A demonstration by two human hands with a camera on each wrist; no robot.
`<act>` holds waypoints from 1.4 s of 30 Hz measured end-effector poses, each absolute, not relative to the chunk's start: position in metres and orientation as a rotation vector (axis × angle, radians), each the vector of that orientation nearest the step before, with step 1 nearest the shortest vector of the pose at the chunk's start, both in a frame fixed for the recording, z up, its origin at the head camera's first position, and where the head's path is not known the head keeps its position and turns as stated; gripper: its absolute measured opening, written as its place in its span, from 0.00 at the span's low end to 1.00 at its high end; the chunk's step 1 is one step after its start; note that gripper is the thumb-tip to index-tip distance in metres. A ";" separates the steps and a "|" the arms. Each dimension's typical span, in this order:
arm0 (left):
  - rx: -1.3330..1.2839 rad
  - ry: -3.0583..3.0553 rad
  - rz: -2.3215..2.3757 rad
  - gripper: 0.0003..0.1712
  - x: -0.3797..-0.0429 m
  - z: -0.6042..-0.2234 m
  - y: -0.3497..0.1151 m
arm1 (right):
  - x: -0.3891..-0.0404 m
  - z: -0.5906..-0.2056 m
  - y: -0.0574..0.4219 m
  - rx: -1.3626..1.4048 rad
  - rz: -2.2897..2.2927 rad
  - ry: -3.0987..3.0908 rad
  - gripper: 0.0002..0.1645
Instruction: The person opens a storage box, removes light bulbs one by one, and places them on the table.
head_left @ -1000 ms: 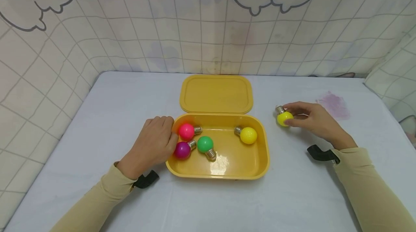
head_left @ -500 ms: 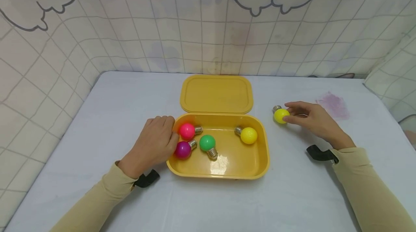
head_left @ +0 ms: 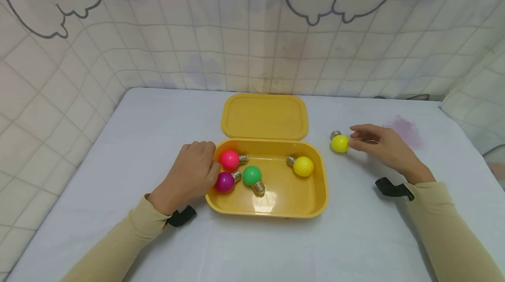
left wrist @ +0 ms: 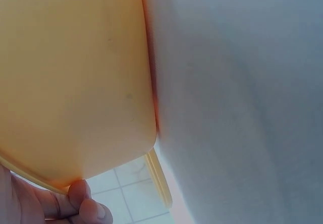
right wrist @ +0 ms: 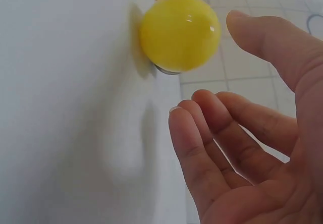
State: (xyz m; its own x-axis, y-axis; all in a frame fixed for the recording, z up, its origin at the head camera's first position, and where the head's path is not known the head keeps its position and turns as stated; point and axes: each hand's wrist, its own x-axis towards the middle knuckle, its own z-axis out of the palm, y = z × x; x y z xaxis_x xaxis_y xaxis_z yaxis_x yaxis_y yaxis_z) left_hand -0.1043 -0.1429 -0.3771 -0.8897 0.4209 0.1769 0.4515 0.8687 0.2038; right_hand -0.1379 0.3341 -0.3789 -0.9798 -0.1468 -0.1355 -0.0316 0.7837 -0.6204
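My left hand [head_left: 191,176] grips the left rim of a yellow plastic box [head_left: 276,208], its fingers curled over the edge in the left wrist view. Inside the box lie a pink light bulb [head_left: 229,160], a purple bulb [head_left: 225,182], a green bulb [head_left: 251,176] and a yellow bulb [head_left: 303,166]. Another yellow bulb [head_left: 339,143] lies on the table right of the box, its metal base pointing away. Beside that bulb is my right hand [head_left: 380,148], fingers loosely bent and holding nothing; in the right wrist view a small gap separates the thumb [right wrist: 252,30] from the bulb.
The box's yellow lid [head_left: 265,116] lies flat just behind it. A white cloth with a pinkish stain [head_left: 406,132] covers the table. Behind stands a grid-patterned fabric wall [head_left: 252,54], with more of it at both sides.
My right hand has let go of the yellow bulb on the table and drawn slightly right of it; the bulb has shifted a little left. My left hand still grips the box rim.
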 end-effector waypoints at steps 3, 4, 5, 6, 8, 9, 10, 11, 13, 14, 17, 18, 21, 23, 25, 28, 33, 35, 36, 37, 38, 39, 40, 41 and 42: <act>-0.682 -2.921 -0.360 0.07 -0.104 -0.378 -0.143 | -0.136 -0.373 0.336 -0.125 -0.956 2.835 0.39; -0.684 -2.920 -0.359 0.07 -0.104 -0.378 -0.143 | -0.135 -0.371 0.336 -0.117 -0.957 2.846 0.39; -0.687 -2.916 -0.357 0.07 -0.104 -0.378 -0.142 | -0.135 -0.369 0.336 -0.109 -0.960 2.856 0.39; -0.689 -2.912 -0.357 0.07 -0.104 -0.378 -0.142 | -0.134 -0.367 0.335 -0.097 -0.966 2.866 0.39; -0.695 -2.903 -0.352 0.07 -0.105 -0.378 -0.142 | -0.133 -0.363 0.334 -0.089 -0.995 2.889 0.37; -0.699 -2.899 -0.348 0.07 -0.105 -0.378 -0.142 | -0.133 -0.361 0.332 -0.089 -1.008 2.900 0.36; -0.700 -2.895 -0.343 0.07 -0.105 -0.378 -0.143 | -0.133 -0.359 0.330 -0.094 -1.011 2.914 0.36; -0.700 -2.892 -0.337 0.08 -0.105 -0.378 -0.143 | -0.133 -0.357 0.328 -0.106 -1.014 2.927 0.35; -0.700 -2.884 -0.326 0.08 -0.104 -0.378 -0.143 | -0.132 -0.352 0.323 -0.148 -1.013 2.954 0.33; -0.701 -2.878 -0.321 0.08 -0.104 -0.378 -0.143 | -0.132 -0.349 0.320 -0.170 -1.005 2.968 0.32; -0.707 -2.856 -0.314 0.08 -0.104 -0.378 -0.144 | -0.130 -0.341 0.312 -0.244 -0.978 3.000 0.29; -0.708 -2.849 -0.312 0.08 -0.104 -0.378 -0.144 | -0.129 -0.339 0.309 -0.275 -0.964 3.009 0.29; -0.712 -2.836 -0.313 0.08 -0.104 -0.378 -0.144 | -0.127 -0.333 0.303 -0.358 -0.929 3.026 0.28; -0.713 -2.838 -0.316 0.08 -0.104 -0.377 -0.144 | -0.125 -0.330 0.298 -0.412 -0.905 3.030 0.28; -0.711 -2.843 -0.322 0.08 -0.103 -0.377 -0.144 | -0.122 -0.326 0.292 -0.444 -0.892 3.028 0.27; -0.705 -2.851 -0.330 0.08 -0.103 -0.378 -0.144 | -0.119 -0.321 0.282 -0.503 -0.871 3.012 0.26; -0.698 -2.846 -0.328 0.08 -0.102 -0.379 -0.145 | -0.115 -0.315 0.265 -0.641 -0.803 2.985 0.25; -0.699 -2.845 -0.328 0.08 -0.102 -0.379 -0.145 | -0.113 -0.314 0.259 -0.698 -0.771 2.975 0.25; -0.699 -2.847 -0.330 0.08 -0.102 -0.379 -0.145 | -0.112 -0.314 0.256 -0.722 -0.763 2.970 0.25; -0.700 -2.850 -0.333 0.08 -0.102 -0.379 -0.145 | -0.111 -0.314 0.254 -0.736 -0.753 2.965 0.25; -0.701 -2.852 -0.335 0.08 -0.103 -0.379 -0.145 | -0.110 -0.313 0.252 -0.758 -0.748 2.960 0.25; -0.703 -2.854 -0.338 0.08 -0.103 -0.379 -0.145 | -0.109 -0.313 0.249 -0.775 -0.747 2.954 0.25; -0.705 -2.856 -0.338 0.08 -0.103 -0.379 -0.145 | -0.107 -0.313 0.248 -0.794 -0.746 2.948 0.25; -0.706 -2.857 -0.337 0.08 -0.103 -0.379 -0.145 | -0.106 -0.313 0.245 -0.812 -0.754 2.940 0.25; -0.708 -2.856 -0.336 0.08 -0.103 -0.379 -0.144 | -0.105 -0.313 0.243 -0.827 -0.760 2.930 0.26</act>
